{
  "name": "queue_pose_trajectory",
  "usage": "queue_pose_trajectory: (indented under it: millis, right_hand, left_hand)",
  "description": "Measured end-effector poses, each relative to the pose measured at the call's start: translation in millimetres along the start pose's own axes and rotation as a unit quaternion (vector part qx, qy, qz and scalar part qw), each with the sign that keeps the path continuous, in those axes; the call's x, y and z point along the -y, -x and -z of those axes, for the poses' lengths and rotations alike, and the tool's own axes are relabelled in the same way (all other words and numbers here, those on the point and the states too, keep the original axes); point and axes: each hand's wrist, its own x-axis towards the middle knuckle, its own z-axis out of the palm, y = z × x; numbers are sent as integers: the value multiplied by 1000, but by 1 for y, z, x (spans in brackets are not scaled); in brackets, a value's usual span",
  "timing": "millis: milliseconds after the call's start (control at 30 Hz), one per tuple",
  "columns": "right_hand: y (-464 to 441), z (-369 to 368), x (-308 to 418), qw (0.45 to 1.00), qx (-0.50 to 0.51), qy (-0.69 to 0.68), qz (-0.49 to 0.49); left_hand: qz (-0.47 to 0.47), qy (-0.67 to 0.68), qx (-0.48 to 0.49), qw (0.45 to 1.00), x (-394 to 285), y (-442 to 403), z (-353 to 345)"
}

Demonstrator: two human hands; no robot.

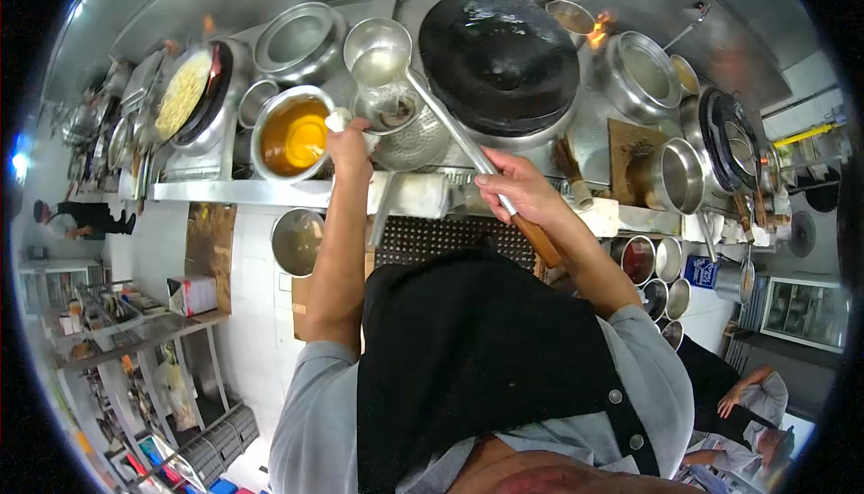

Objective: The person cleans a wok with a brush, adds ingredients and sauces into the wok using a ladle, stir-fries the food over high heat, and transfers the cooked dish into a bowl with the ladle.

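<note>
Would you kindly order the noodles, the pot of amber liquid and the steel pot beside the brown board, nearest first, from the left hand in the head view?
From the left hand:
1. Pot of amber liquid, just left.
2. Noodles, farther left.
3. Steel pot, well to the right.

A steel stove top point(589, 121) carries a black wok point(500, 62) with metal pots point(646, 78) either side

- Wearer's hands: 2; left hand point(349, 148) between 10 and 11 o'clock, right hand point(520, 186) at 2 o'clock.
- Ladle point(463, 144): 1, toward 12 o'clock.
- Large black wok point(499, 67): 1, at 1 o'clock.
- Pot of amber liquid point(292, 139): 1, at 10 o'clock.
- Bamboo brush point(570, 168): 1, at 2 o'clock.
- Apron buttons point(616, 396): 2, between 4 and 5 o'clock.
- Other people: 2; one person point(81, 219) at 9 o'clock, a second person point(720, 386) at 4 o'clock.
</note>
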Motion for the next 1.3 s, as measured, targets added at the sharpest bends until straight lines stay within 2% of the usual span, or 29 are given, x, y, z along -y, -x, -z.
queue_pose_trajectory:
  millis: [67,133,267,367,467,533,600,733,800,867,900,933,1000,1033,1067,1133,1167,1200,1267,1300]
  right_hand:
    - [1,28,15,998,-27,55,29]
    - [0,53,29,997,-46,54,25]
    - [-2,96,41,996,-48,53,60]
    - [-2,116,39,996,-74,-11,53]
    - [0,141,27,991,-57,-104,55]
    - [8,151,24,988,-65,-127,52]
    - [15,163,22,985,-84,-140,60]
    - [32,190,4,979,-124,-140,84]
    - [41,198,-3,974,-129,-158,101]
    - [49,209,-10,968,-149,-176,99]
    - [53,213,-16,967,-151,-179,103]
    - [58,218,-21,963,-163,-191,102]
    - [66,225,-28,958,-175,-202,102]
    - [70,228,-30,957,-172,-208,104]
    - [73,231,-32,956,-169,-214,105]
    - [76,230,-32,957,-185,-203,97]
    - [77,230,-34,957,-199,-193,89]
    - [75,232,-36,959,-195,-189,84]
    - [67,237,-47,966,-217,-109,84]
    - [62,241,-54,968,-213,-109,75]
  left_hand:
    - [31,3,-15,999,4,4,-37]
    - [24,-27,15,999,30,-7,-63]
    - [50,-72,10,996,64,-31,-91]
    - [-1,-164,-30,986,70,-41,-118]
    - [4,-254,30,967,63,-52,-148]
    - [-21,-266,76,961,78,-76,-157]
    - [-123,-477,33,870,70,-87,-181]
    - [-212,-586,127,772,47,-81,-227]
    - [-238,-597,154,751,44,-82,-241]
    - [-338,-605,201,693,36,-79,-255]
    - [-373,-641,189,644,32,-78,-260]
    - [-375,-640,192,642,23,-69,-265]
    - [-475,-633,174,585,3,-43,-266]
    - [-521,-600,159,586,9,-45,-258]
    - [-519,-600,158,587,15,-46,-246]
    - [-519,-626,201,546,29,-53,-218]
    - [-446,-679,185,552,38,-56,-208]
    - [-441,-681,181,556,45,-63,-198]
    - [-360,-623,26,694,50,-72,-184]
    - [-359,-554,-6,751,55,-85,-170]
